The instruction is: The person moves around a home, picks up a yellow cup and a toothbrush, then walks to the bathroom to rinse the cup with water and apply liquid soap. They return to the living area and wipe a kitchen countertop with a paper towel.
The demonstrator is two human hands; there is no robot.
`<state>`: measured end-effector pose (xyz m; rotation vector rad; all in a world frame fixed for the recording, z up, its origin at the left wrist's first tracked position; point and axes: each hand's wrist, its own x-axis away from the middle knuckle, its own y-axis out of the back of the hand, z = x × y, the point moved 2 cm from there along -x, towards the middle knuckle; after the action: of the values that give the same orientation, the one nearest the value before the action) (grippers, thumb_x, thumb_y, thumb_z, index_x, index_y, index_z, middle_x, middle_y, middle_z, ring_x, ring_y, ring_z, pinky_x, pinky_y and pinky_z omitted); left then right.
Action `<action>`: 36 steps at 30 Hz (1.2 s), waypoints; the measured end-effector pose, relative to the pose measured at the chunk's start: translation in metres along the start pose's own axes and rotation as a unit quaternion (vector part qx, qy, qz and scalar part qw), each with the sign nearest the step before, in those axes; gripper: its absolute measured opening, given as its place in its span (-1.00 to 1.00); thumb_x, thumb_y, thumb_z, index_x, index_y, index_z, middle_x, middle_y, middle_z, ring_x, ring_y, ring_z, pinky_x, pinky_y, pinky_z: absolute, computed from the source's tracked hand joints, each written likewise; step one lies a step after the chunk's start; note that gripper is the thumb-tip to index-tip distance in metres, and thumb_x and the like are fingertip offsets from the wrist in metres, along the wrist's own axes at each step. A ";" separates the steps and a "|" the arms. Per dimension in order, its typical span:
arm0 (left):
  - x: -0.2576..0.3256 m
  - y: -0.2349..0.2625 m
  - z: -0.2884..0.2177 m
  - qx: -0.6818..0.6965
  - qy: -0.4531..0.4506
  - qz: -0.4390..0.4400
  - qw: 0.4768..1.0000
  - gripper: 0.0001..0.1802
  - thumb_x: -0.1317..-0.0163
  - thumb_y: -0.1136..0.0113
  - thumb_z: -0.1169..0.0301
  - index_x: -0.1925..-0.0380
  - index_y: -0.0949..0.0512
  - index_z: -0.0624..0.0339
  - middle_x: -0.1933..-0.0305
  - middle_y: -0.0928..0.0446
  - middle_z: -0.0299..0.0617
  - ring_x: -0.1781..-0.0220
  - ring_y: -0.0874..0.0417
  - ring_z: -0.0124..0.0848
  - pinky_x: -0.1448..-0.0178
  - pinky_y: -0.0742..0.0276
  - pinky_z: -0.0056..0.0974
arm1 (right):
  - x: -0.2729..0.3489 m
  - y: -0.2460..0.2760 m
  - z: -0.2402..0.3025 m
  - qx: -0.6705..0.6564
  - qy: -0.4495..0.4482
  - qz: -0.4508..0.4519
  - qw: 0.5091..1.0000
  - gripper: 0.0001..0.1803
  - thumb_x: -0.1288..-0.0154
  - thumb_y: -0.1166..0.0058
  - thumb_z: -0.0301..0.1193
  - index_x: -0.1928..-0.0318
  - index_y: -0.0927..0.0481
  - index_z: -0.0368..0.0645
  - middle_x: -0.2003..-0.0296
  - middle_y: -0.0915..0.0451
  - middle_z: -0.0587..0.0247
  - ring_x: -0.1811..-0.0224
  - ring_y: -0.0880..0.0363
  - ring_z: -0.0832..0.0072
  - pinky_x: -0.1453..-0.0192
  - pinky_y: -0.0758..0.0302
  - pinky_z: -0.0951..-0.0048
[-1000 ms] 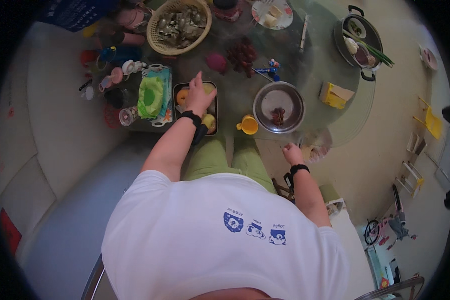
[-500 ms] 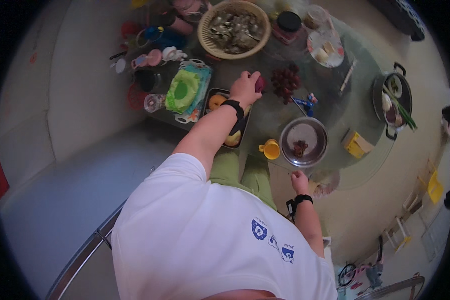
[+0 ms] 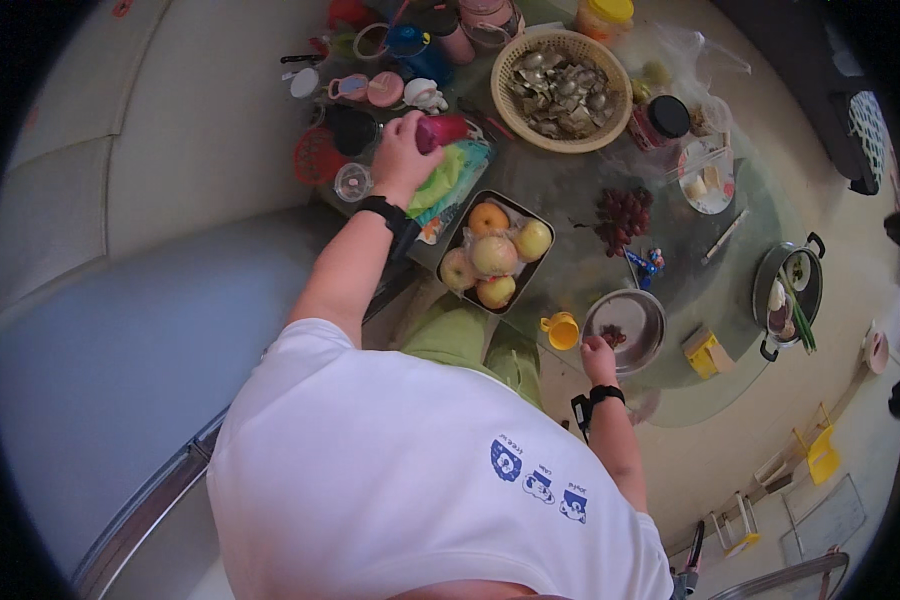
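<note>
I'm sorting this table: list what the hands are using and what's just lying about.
In use: magenta object, held in the left hand; possibly metal bowl, nearest the right hand.
Apparently lying about: grapes; yellow cup; yellow carton; beige basket.

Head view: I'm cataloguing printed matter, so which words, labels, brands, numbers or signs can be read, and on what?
White T-shirt: small dark lettering beside three blue printed figures; I leave printed words uncopied.
Yellow box: any print is too small to read.
Magenta item in the left hand: no text visible.
Any other print: too small or blurred to read.
</note>
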<state>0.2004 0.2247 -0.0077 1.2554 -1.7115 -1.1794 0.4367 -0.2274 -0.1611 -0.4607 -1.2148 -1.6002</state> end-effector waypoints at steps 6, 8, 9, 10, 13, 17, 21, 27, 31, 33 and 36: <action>-0.026 0.023 0.032 -0.039 0.044 0.024 0.998 -0.26 0.04 -0.37 0.13 -0.20 -0.33 -0.15 -0.16 -0.40 0.04 -0.10 -0.53 0.05 -0.13 -0.52 0.01 | -0.006 -0.014 0.034 -0.004 0.008 0.020 1.000 -0.71 -0.23 -0.07 -0.33 0.10 -0.63 -0.21 0.22 -0.67 0.00 0.12 -0.66 0.20 0.00 -0.53 0.30; -0.036 0.022 0.028 -0.022 0.028 0.034 0.999 -0.26 0.04 -0.37 0.14 -0.21 -0.33 -0.14 -0.17 -0.39 0.02 -0.11 -0.53 0.05 -0.13 -0.52 0.00 | -0.005 -0.017 0.040 -0.015 -0.007 0.030 0.999 -0.69 -0.24 -0.08 -0.32 0.07 -0.62 -0.21 0.19 -0.67 -0.01 0.10 -0.65 0.16 -0.02 -0.53 0.27; -0.042 0.019 0.025 -0.012 0.018 0.036 0.999 -0.26 0.04 -0.36 0.15 -0.21 -0.33 -0.13 -0.17 -0.39 0.01 -0.11 -0.52 0.05 -0.13 -0.52 0.00 | -0.004 -0.017 0.042 -0.005 -0.005 0.030 1.000 -0.69 -0.24 -0.07 -0.32 0.07 -0.62 -0.21 0.19 -0.67 -0.02 0.10 -0.65 0.15 -0.02 -0.53 0.27; -0.049 0.016 0.021 -0.012 -0.001 0.040 0.999 -0.26 0.03 -0.36 0.16 -0.21 -0.33 -0.13 -0.17 -0.39 0.00 -0.11 -0.52 0.05 -0.13 -0.52 0.00 | -0.003 -0.018 0.043 -0.004 -0.015 0.029 0.999 -0.69 -0.24 -0.07 -0.32 0.07 -0.61 -0.21 0.19 -0.67 -0.03 0.10 -0.65 0.15 -0.03 -0.53 0.26; -0.081 0.001 0.010 -0.018 -0.073 0.028 0.997 -0.27 0.02 -0.35 0.19 -0.21 -0.33 -0.11 -0.17 -0.39 -0.03 -0.10 -0.53 0.04 -0.10 -0.53 0.00 | -0.001 -0.017 0.044 0.016 -0.024 0.020 0.999 -0.69 -0.23 -0.07 -0.34 0.07 -0.62 -0.22 0.20 -0.67 -0.03 0.11 -0.65 0.17 -0.01 -0.53 0.29; -0.120 -0.031 -0.003 -0.049 -0.093 0.039 0.994 -0.30 0.00 -0.33 0.26 -0.21 -0.34 -0.08 -0.19 -0.37 -0.07 -0.02 -0.57 0.01 0.00 -0.56 -0.01 | 0.006 -0.018 0.039 -0.007 -0.040 0.005 0.999 -0.70 -0.23 -0.08 -0.35 0.09 -0.62 -0.23 0.23 -0.68 -0.01 0.14 -0.66 0.22 0.02 -0.54 0.32; -0.149 -0.062 -0.009 -0.088 -0.066 0.081 0.991 -0.30 -0.01 -0.32 0.28 -0.23 -0.34 -0.11 -0.23 -0.34 -0.10 0.01 -0.60 -0.01 0.02 -0.58 -0.02 | 0.011 -0.019 0.035 -0.006 -0.076 0.013 0.997 -0.70 -0.19 -0.06 -0.32 0.12 -0.63 -0.20 0.23 -0.67 -0.04 0.12 -0.65 0.11 0.00 -0.54 0.23; -0.174 -0.086 -0.007 -0.139 -0.062 0.103 0.983 -0.27 -0.02 -0.34 0.29 -0.26 -0.32 -0.11 -0.27 -0.31 -0.09 0.01 -0.61 -0.02 0.04 -0.59 -0.02 | 0.017 -0.021 0.050 -0.001 -0.080 0.027 0.996 -0.70 -0.24 -0.08 -0.34 0.09 -0.61 -0.24 0.23 -0.67 -0.04 0.14 -0.66 0.18 0.03 -0.53 0.31; -0.183 -0.094 -0.005 -0.165 -0.052 0.090 0.981 -0.26 -0.07 -0.31 0.33 -0.30 -0.28 -0.15 -0.35 -0.24 -0.08 0.05 -0.63 -0.02 0.10 -0.61 -0.03 | 0.013 -0.028 0.058 0.014 -0.083 0.048 0.995 -0.70 -0.22 -0.06 -0.34 0.09 -0.61 -0.22 0.22 -0.67 -0.04 0.12 -0.65 0.13 0.01 -0.52 0.28; -0.186 -0.096 -0.006 -0.169 -0.056 0.051 0.983 -0.32 -0.06 -0.21 0.37 -0.26 -0.33 -0.15 -0.23 -0.32 -0.07 0.15 -0.65 -0.08 0.17 -0.61 -0.04 | 0.010 -0.032 0.059 0.020 -0.072 0.051 0.996 -0.71 -0.22 -0.05 -0.35 0.09 -0.61 -0.22 0.22 -0.67 -0.04 0.11 -0.65 0.12 0.00 -0.52 0.28; -0.186 -0.095 -0.007 -0.174 -0.066 0.014 0.982 -0.38 -0.07 -0.18 0.37 -0.22 -0.36 -0.12 -0.19 -0.34 -0.05 0.13 -0.64 -0.07 0.18 -0.61 -0.04 | 0.006 -0.034 0.061 0.019 -0.066 0.052 0.996 -0.71 -0.22 -0.05 -0.35 0.10 -0.61 -0.21 0.21 -0.67 -0.03 0.10 -0.64 0.12 -0.02 -0.51 0.29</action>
<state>0.2905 0.3901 -0.0982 0.9553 -1.5228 -1.4978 0.3881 -0.1787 -0.1476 -0.6029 -1.2967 -1.4740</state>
